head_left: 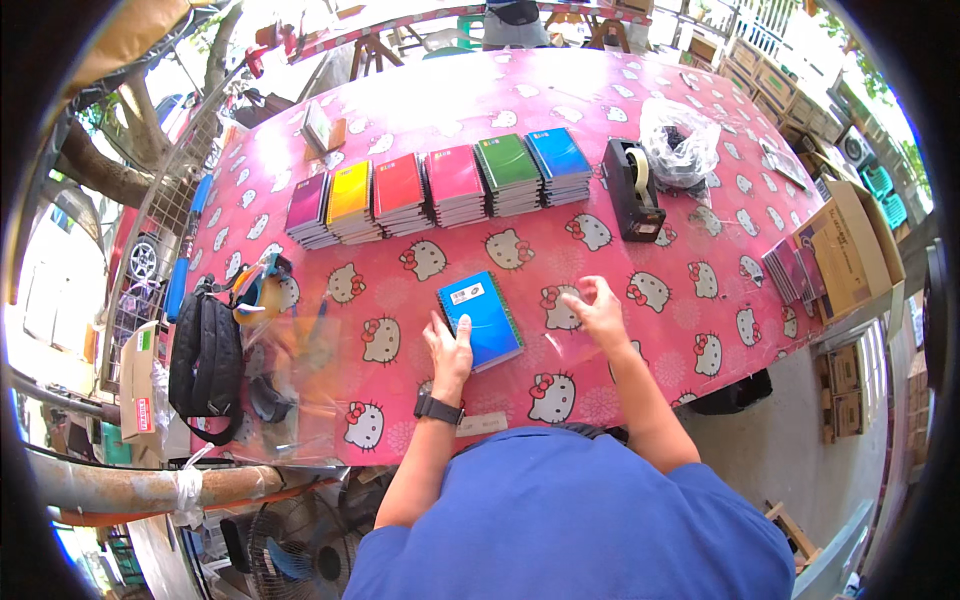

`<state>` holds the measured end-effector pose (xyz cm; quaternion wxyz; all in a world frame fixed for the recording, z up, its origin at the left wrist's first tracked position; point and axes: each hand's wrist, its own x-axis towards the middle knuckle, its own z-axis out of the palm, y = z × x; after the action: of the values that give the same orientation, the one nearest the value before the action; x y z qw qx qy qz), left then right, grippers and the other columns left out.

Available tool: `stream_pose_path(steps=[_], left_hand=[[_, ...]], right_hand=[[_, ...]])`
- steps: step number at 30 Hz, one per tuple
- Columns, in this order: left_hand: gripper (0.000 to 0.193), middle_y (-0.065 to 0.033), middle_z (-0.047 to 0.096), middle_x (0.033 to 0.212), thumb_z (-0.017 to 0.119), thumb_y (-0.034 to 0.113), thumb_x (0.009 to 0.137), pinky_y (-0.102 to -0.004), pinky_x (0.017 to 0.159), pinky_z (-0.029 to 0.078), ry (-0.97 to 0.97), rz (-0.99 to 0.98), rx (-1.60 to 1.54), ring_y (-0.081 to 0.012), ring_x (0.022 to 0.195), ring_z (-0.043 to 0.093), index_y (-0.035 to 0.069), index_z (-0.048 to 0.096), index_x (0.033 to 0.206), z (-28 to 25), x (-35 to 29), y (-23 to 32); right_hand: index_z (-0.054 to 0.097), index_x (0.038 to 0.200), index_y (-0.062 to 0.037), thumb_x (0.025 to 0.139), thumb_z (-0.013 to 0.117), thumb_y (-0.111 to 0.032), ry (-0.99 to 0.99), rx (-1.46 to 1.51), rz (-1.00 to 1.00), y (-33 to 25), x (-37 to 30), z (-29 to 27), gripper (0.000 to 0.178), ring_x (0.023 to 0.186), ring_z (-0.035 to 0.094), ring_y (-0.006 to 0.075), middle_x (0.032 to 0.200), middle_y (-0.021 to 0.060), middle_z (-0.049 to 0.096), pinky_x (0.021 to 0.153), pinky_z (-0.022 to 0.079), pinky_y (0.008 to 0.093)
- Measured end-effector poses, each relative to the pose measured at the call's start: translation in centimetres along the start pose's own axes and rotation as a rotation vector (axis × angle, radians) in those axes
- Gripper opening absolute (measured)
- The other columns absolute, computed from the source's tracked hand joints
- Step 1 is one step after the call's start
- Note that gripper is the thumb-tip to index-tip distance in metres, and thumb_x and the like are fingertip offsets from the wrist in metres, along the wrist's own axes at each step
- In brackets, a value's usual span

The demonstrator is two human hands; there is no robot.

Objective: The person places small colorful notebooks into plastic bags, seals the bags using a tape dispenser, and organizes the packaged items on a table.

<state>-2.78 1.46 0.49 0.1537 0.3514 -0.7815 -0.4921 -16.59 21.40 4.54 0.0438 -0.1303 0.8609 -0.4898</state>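
The tablecloth [680,330] is pink, printed with white cat faces that wear red bows, and with paler pink rosettes between them. A single notebook [485,330] on it has a bright blue cover with a white label [467,292] bearing dark print. The row of stacks runs from a purple stack [308,200] through a yellow stack [350,192], a red stack [398,185], a pinkish-red stack [455,180] and a green stack [505,162] to a blue stack [559,155]. The tape dispenser [628,205] is black, the carton [850,245] plain brown, the backpack [207,350] black, the watch [438,409] black, and the person's shirt [570,520] solid deep blue.
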Motion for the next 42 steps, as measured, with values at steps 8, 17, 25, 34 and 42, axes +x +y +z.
stream_pose_path(steps=[8, 17, 25, 34, 42], left_hand=[[0.092, -0.0294, 0.023, 0.14, 0.06, 0.046, 0.082, -0.042, 0.108, 0.021, -0.001, -0.114, -0.488, -0.0363, 0.131, 0.025, -0.009, 0.014, 0.139, 1.0, 0.1, 0.7], [0.104, -0.0295, 0.035, 0.135, 0.078, 0.027, 0.067, -0.0424, 0.105, 0.028, -0.065, -0.006, -0.193, -0.0386, 0.126, 0.035, -0.007, 0.011, 0.14, 1.0, 0.7, -0.2], [0.093, -0.0273, 0.043, 0.128, 0.073, 0.02, 0.074, -0.038, 0.095, 0.041, -0.112, 0.069, -0.321, -0.0333, 0.112, 0.051, -0.008, 0.013, 0.139, 1.3, 0.7, -0.1], [0.089, -0.0295, 0.034, 0.134, 0.069, 0.024, 0.076, -0.0424, 0.103, 0.03, -0.087, -0.006, -0.369, -0.0383, 0.123, 0.034, -0.006, 0.014, 0.14, 1.5, 0.0, -0.8], [0.072, -0.0278, 0.042, 0.129, 0.058, 0.026, 0.085, -0.0395, 0.099, 0.035, 0.059, -0.01, -0.259, -0.0358, 0.117, 0.042, -0.006, 0.022, 0.139, 3.2, -0.7, 0.9]], right_hand=[[0.059, 0.106, -0.0041, 0.077, 0.054, -0.001, -0.266, -0.276, -0.585, -5.8, -5.1, 3.9, 0.029, 0.086, 0.059, 0.027, 0.097, 0.0155, 0.058, 0.073, 0.05, 0.0365], [0.065, 0.091, -0.0023, 0.077, 0.066, -0.016, -0.723, 0.015, -0.414, -7.4, -6.1, 3.4, 0.019, 0.078, 0.061, 0.0275, 0.08, 0.0134, 0.061, 0.069, 0.049, 0.0371], [0.068, 0.08, 0.0001, 0.073, 0.071, -0.032, -0.346, -0.04, -0.256, -5.1, 8.0, 10.8, 0.033, 0.071, 0.063, 0.0203, 0.074, 0.0133, 0.065, 0.068, 0.048, 0.0333], [0.064, 0.101, -0.0002, 0.085, 0.059, -0.035, -0.48, -0.087, -0.108, -2.7, 4.7, 7.0, 0.038, 0.088, 0.065, 0.0268, 0.093, 0.0189, 0.066, 0.078, 0.049, 0.036], [0.056, 0.114, -0.0049, 0.083, 0.06, -0.026, -0.516, 0.136, -0.091, -2.1, -0.8, 6.3, 0.038, 0.091, 0.063, 0.0312, 0.097, 0.0194, 0.065, 0.081, 0.048, 0.0405]])
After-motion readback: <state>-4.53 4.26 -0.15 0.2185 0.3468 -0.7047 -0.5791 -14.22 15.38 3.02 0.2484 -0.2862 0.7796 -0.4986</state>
